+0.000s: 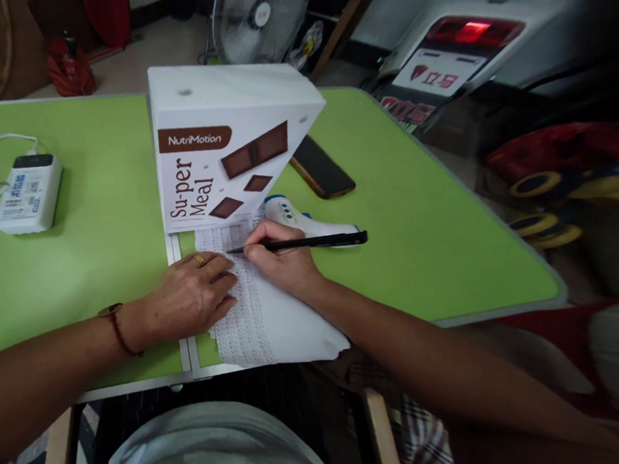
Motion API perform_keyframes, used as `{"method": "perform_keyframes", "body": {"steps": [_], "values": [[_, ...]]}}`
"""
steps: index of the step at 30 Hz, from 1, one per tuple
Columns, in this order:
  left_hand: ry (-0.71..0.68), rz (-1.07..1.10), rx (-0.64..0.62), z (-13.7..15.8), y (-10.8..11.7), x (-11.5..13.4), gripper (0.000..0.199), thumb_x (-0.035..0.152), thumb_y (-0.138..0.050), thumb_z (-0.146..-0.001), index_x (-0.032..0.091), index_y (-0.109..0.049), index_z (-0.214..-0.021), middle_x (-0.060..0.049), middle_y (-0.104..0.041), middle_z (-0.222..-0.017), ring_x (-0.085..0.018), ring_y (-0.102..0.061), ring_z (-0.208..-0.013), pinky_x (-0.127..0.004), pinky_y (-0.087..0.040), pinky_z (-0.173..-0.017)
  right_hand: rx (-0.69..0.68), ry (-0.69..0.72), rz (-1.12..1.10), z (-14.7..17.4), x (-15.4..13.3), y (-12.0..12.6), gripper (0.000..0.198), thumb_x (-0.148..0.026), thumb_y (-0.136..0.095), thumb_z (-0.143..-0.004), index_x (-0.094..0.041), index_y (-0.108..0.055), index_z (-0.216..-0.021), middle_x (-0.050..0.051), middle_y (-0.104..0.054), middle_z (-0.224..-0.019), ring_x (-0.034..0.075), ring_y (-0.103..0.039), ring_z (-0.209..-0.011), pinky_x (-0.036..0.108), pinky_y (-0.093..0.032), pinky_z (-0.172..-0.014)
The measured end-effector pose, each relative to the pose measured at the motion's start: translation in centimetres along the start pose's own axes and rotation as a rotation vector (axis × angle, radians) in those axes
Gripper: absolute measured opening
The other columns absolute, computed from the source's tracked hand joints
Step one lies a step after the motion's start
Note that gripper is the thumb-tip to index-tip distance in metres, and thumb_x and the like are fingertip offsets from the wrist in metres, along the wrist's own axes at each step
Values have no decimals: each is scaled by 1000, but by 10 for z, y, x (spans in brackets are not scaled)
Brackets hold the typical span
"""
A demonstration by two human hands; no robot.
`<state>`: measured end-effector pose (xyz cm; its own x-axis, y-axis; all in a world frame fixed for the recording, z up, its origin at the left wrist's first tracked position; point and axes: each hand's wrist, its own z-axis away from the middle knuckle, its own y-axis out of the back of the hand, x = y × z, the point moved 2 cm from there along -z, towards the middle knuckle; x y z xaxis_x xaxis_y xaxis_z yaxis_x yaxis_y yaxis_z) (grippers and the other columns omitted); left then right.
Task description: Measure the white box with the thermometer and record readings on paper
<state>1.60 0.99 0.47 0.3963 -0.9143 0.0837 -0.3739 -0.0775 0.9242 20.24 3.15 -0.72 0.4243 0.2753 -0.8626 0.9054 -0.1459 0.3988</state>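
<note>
Two green flat-topped desks (97,229) pushed edge to edge, seam running under the work. One tall white cardboard box with brown chocolate print (220,142) stands at the seam, blocking the view behind it. One white sheet of paper, covered in fine rows of writing (252,316), lies just in front of the box, overhanging the near edge. Left hand (193,296) flat on the sheet, grip spread wide, holding nothing. Right hand (282,256), grip closed on one slim black pen (310,243), tip on the paper. One white-and-blue thermometer (308,221) beyond the pen. One dark phone (321,167). One white power bank (28,194), cabled, far left.
</note>
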Motion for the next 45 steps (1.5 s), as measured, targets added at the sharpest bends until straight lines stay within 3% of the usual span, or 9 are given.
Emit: {"method": "perform_keyframes", "body": {"steps": [7,13,25,34,37,40,43,45], "values": [[-10,13,16,0,1,-1,17,24,-61,-96,10,-71,-98,-13,-73,-113,-29,-69,-105,-42,-59,-93,-6,-6,8,1,1,1,7,-24,-56,-64,-24,-54,-57,-5,-50,-51,12,-40,-52,28,-36,-52],[-1,10,0,1,-1,-1,18,25,-60,-96,11,-71,-99,-13,-72,-114,-28,-69,-105,-42,-59,-93,66,-10,-12,1,2,1,8,-26,-56,-64,-24,-54,-56,-4,-50,-51,12,-40,-52,28,-34,-51],[4,3,-12,0,0,-1,19,26,-58,-97,12,-71,-99,-14,-72,-116,-28,-68,-108,-41,-59,-94,27,-4,13,1,2,2,9,-22,-56,-64,-24,-52,-57,-5,-50,-52,12,-40,-53,27,-35,-51],[-7,19,2,1,0,0,18,25,-56,-99,12,-68,-100,-14,-72,-113,-27,-68,-105,-41,-58,-93,16,87,84,4,4,4,8,-20,-57,-72,-25,-55,-65,-5,-54,-56,12,-45,-52,28,-40,-52],[8,97,136,0,10,-2,22,27,-50,-103,13,-62,-113,-11,-70,-104,-23,-67,-96,-38,-58,-86,-120,322,214,5,2,12,9,-19,-58,-81,-25,-65,-80,-1,-67,-71,14,-58,-62,30,-48,-60],[148,99,387,1,21,-14,24,34,-47,-104,20,-49,-124,-9,-64,-107,-24,-64,-103,-43,-56,-89,-265,565,378,8,3,20,20,-20,-52,-95,-25,-72,-98,5,-72,-91,19,-66,-82,34,-52,-71],[396,-28,631,5,23,-37,39,48,-50,-102,25,-38,-131,-12,-54,-121,-30,-56,-121,-54,-49,-100,-349,581,517,10,6,23,30,-17,-45,-100,-27,-72,-110,8,-71,-102,23,-66,-94,38,-54,-79],[492,-35,720,8,20,-55,54,57,-55,-99,27,-31,-138,-14,-46,-133,-33,-48,-131,-58,-47,-104,-377,607,587,11,6,24,33,-16,-43,-100,-27,-71,-113,9,-71,-104,23,-65,-94,40,-54,-80]]}}
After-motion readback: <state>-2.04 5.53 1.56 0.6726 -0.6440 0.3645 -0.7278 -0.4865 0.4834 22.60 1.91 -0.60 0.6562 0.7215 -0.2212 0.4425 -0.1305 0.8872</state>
